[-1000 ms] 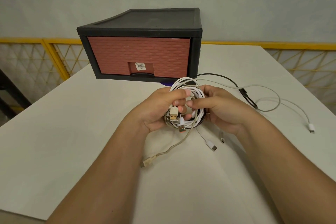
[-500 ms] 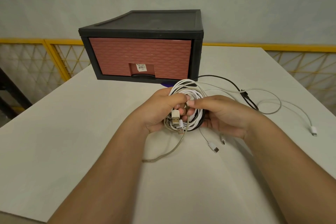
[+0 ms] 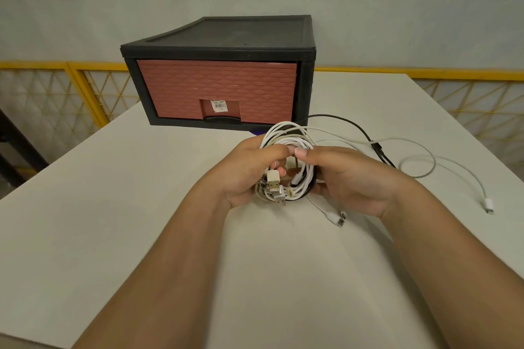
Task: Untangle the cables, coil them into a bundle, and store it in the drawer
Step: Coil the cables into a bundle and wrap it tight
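Between both curled hands (image 3: pixel 297 176), cable coil (image 3: pixel 286 136)

Closed flush in a black frame: drawer (image 3: pixel 217 88), brick-red woven-pattern front, barcode sticker above a dark handle recess. Just in front of the drawer's right corner, standing on edge: cable bundle (image 3: pixel 289 139), mostly white loops with a few black ones, gripped on either side by left hand (image 3: pixel 246 176) and right hand (image 3: pixel 351 178). Bunched at the side farthest from the drawer: USB plugs (image 3: pixel 273 184). Trailing off uncoiled, right of the drawer: black cable (image 3: pixel 378 148), grey-white cable (image 3: pixel 395 138) curling into a loop, white cable (image 3: pixel 488 204) ending in a small plug.
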### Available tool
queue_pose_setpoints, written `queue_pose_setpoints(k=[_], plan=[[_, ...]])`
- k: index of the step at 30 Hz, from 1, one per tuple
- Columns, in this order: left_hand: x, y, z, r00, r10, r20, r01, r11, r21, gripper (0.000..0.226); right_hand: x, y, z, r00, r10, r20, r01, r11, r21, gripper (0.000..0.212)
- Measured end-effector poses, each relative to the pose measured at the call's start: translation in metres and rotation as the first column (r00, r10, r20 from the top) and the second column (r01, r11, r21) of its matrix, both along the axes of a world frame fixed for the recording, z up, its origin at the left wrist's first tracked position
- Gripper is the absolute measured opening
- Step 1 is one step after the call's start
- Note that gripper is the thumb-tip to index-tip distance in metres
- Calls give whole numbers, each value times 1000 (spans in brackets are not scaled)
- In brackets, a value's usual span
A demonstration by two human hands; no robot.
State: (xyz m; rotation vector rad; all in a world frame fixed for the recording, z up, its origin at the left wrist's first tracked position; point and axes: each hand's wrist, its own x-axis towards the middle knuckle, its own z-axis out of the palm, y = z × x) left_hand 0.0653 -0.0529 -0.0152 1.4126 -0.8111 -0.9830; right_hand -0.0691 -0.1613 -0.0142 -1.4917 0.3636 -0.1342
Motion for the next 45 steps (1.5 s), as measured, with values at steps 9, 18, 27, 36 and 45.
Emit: queue_pose_setpoints(k=[9,18,27,36,45], plan=[[2,3,4,986,-36,-163,29,998,-46,25,6,-11,3,869,-462,174,410,872,269,22],[-1,2,6,979,-20,-203,13,999,-36,19,10,-10,1,771,-563,298,584,812,25,34],[9,-2,-3,975,182,-126,-188,982,-34,12,-12,-26,13,890,-444,99,438,895,79,23],[12,-7,-9,925,379,-25,-378,913,-151,17,-1,6,15,983,-143,113,162,971,-175,22],[7,-5,-3,922,321,-215,-358,920,-161,9,15,33,-2,983,-166,84,138,345,-929,36]])
